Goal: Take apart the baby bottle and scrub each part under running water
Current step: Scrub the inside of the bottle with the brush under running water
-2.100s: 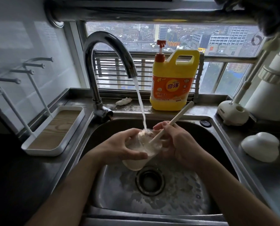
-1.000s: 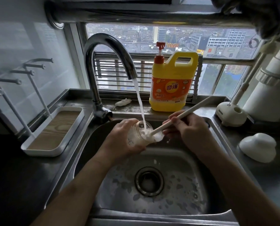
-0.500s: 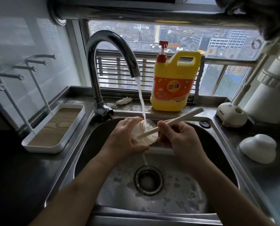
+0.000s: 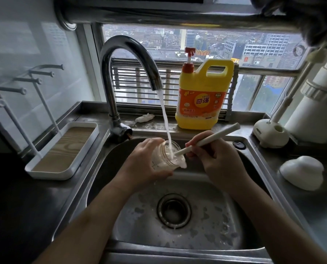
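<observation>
Right now your left hand is wrapped around the clear bottle body, holding it over the sink with its open mouth tilted up toward the faucet. Your fingers curl under the bottle and your thumb lies across its near side, so the grip is closed firmly on it. Your right hand is closed on the white brush handle, pinching it low down, with the upper end of the handle slanting up and to the right past the sink's back rim. Its lower end goes into the bottle's mouth; the brush head inside is blurred by foam and water, so you cannot make out its shape. Water runs from the spout in 1 steady stream straight into the bottle's opening, and white suds spill over the rim on the side nearest your right hand. Directly below both hands is the drain, with wet patches around it. Behind the sink on the ledge stands a yellow detergent jug with a red pump, well apart from your hands. A white tray with a wood-grain base sits on the counter to your left, and a white dome-shaped piece rests on the counter to your right.
</observation>
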